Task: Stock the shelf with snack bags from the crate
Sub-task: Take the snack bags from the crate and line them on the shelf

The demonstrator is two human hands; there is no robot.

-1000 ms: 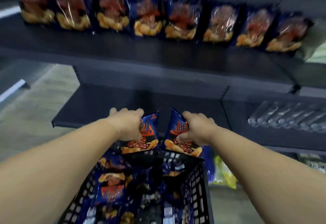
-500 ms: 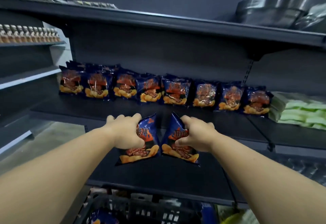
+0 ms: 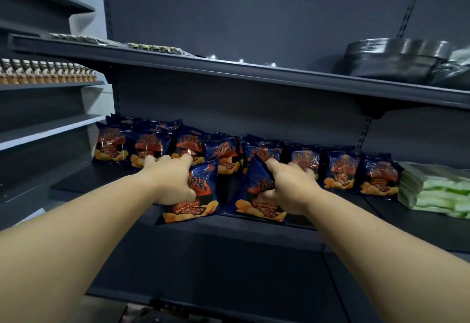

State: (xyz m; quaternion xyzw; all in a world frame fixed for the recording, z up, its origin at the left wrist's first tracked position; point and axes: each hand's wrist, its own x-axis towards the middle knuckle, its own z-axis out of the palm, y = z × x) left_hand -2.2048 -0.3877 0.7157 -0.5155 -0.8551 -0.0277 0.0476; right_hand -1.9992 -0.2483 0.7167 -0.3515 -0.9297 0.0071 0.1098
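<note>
My left hand (image 3: 170,183) grips a dark blue barbecue snack bag (image 3: 201,203) by its upper part. My right hand (image 3: 290,188) grips a second blue snack bag (image 3: 254,200) the same way. Both bags stand upright with their lower edges at the dark shelf (image 3: 229,236), just in front of a row of several identical blue bags (image 3: 340,172) lined up along the back. The crate (image 3: 142,315) shows only as a dark sliver at the bottom edge.
Pale green packets (image 3: 437,193) lie stacked at the right end of the same shelf. The shelf above (image 3: 254,73) carries stacked black bowls (image 3: 396,55) and flat packs. A side unit at left holds small bottles (image 3: 45,73).
Both hands have carried their bags up from the crate and forward onto the shelf, close to the back row. The view has risen, so the crate has almost left the frame.
</note>
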